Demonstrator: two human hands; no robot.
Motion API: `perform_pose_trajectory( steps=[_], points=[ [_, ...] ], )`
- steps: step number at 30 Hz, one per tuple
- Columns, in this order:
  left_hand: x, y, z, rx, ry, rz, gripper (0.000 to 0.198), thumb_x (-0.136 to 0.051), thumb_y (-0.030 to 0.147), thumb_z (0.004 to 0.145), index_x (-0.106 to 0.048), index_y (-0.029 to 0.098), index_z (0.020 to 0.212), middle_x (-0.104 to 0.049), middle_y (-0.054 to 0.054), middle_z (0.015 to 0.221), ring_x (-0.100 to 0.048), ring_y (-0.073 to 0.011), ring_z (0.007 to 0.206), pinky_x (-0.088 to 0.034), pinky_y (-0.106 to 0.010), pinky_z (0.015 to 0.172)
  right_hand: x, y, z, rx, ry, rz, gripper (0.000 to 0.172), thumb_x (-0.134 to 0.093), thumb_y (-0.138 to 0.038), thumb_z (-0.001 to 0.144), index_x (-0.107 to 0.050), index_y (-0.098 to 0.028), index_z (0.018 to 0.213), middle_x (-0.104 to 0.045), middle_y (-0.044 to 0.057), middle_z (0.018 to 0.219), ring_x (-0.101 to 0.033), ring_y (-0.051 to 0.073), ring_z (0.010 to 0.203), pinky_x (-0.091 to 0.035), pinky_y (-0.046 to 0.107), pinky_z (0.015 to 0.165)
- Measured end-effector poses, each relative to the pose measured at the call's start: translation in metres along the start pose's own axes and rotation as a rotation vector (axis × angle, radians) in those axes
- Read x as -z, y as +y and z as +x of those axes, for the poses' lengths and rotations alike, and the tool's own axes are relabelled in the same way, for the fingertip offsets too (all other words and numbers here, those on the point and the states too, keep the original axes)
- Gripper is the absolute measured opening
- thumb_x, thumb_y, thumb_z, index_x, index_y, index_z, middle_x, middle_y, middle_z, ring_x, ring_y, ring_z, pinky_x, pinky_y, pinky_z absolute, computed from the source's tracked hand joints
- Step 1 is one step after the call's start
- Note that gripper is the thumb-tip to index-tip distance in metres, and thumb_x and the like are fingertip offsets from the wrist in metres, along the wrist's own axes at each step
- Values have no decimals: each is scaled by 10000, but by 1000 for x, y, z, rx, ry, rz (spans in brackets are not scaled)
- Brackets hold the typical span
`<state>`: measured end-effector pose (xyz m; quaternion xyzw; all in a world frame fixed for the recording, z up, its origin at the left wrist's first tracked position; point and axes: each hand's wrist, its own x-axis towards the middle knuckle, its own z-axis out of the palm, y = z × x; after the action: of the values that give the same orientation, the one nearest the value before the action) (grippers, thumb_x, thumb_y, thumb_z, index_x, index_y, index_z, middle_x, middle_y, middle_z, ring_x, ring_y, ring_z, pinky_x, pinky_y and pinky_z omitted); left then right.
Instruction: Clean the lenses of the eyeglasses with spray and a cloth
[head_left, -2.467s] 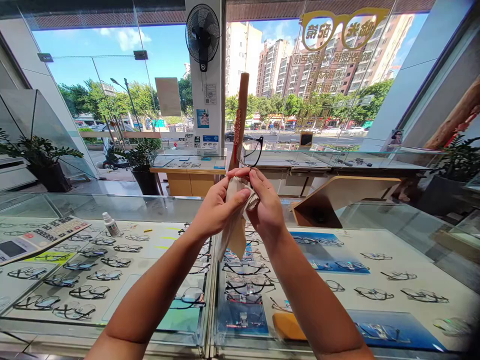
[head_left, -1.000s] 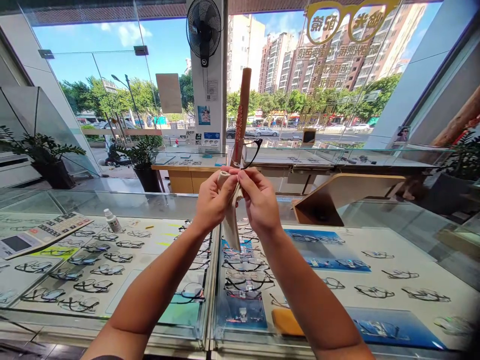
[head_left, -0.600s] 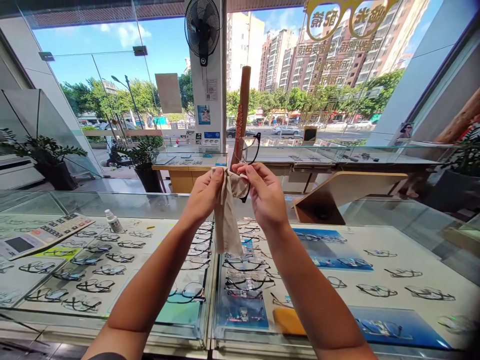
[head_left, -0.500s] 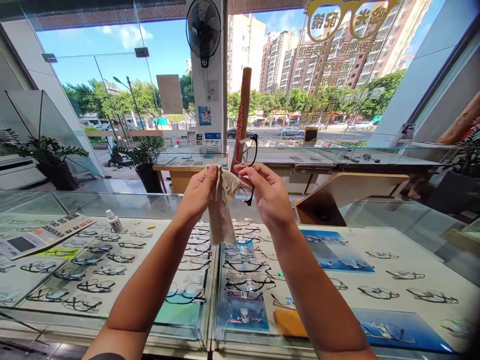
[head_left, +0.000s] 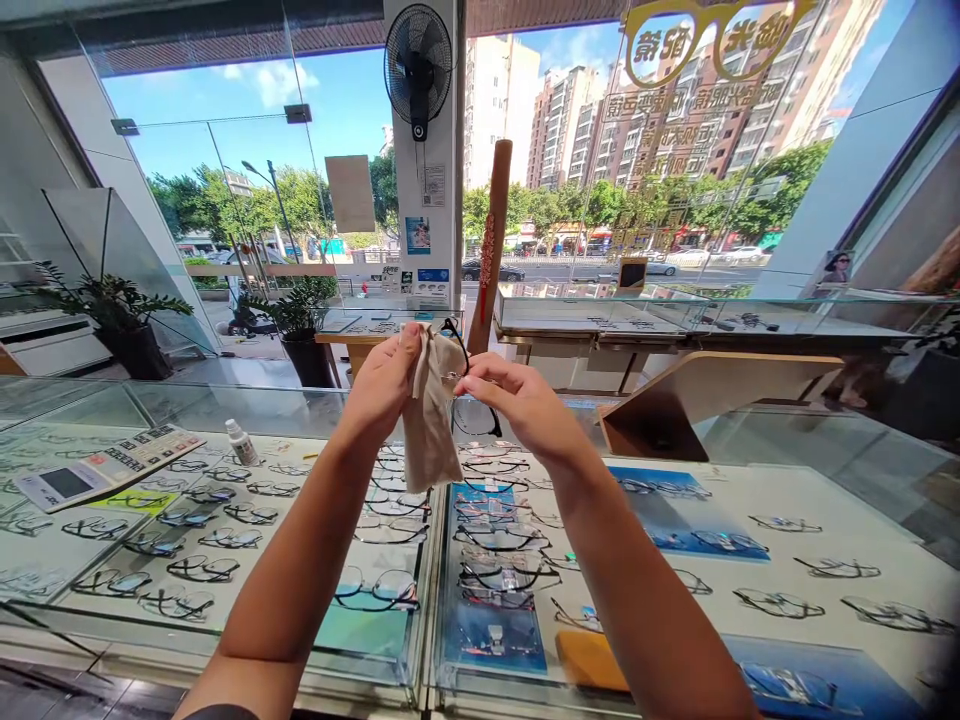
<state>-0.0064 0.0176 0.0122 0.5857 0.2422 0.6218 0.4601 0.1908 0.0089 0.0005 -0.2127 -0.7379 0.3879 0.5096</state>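
Closest in, two bare forearms rise from the bottom of the view to the left hand [head_left: 379, 385] and the right hand [head_left: 517, 390], held up just above a glass-topped display counter [head_left: 427, 600]. The left fingertips [head_left: 409, 340] and thumb are closed narrowly on a soft beige cloth [head_left: 427, 435], folded over one lens of a pair of black-framed eyeglasses [head_left: 474, 415], and its tail hangs down free. The right fingertips [head_left: 469, 368] are nearly closed in a narrow pinch at the frame beside the cloth, though the exact grip is too small to make out. The eyeglasses sit between the hands, above the counter, with one temple arm sticking up. Below, rows of eyeglasses lie on pale and blue display cards, with a small white bottle [head_left: 241, 442] and a printed card [head_left: 105, 470] to the left and an orange glasses case [head_left: 592, 660] near the front. Farther off stand an angled wooden display stand [head_left: 720, 400], a tall wooden pole [head_left: 491, 245] and a second glass counter [head_left: 600, 315]. Beyond them are a wall fan [head_left: 418, 70], a potted plant [head_left: 296, 330], and apartment towers [head_left: 570, 130] through the shopfront glass.
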Motion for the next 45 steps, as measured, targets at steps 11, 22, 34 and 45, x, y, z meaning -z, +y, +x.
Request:
perform_pose_trajectory(
  steps=[11, 22, 34, 45],
  points=[
    [-4, -1, 0, -3, -91, -90, 477, -930, 569, 817, -767, 122, 858, -738, -34, 719, -630, -94, 604, -496, -187, 585, -9, 2, 3, 19, 37, 74, 267, -769, -479, 935, -790, -233, 834, -720, 24, 880, -600, 191, 883, -482, 404, 939],
    [-4, -1, -2, 65, -216, -126, 375, -988, 334, 774, -811, 158, 1054, -830, -72, 955, -740, -134, 766, -603, -235, 765, -9, 10, 5, 15, 58, 220, 294, -815, -522, 897, -809, -236, 826, -734, 29, 943, -625, 206, 986, -480, 416, 1047],
    [-17, -6, -4, -66, -7, -127, 435, -1041, 406, 675, -837, 172, 981, -849, -70, 937, -752, -138, 745, -606, -229, 698, -11, 5, 5, 16, -19, 207, 293, -807, -511, 904, -787, -240, 794, -678, 24, 918, -596, 208, 960, -455, 438, 1081],
    [-21, -8, -4, -174, 15, -20, 506, -823, 673, 887, -775, 170, 858, -794, -60, 787, -706, -141, 619, -569, -260, 589, -8, -4, 0, 19, -64, 156, 249, -741, -416, 957, -771, -247, 776, -650, 30, 947, -571, 221, 1034, -415, 416, 1079]
  ],
)
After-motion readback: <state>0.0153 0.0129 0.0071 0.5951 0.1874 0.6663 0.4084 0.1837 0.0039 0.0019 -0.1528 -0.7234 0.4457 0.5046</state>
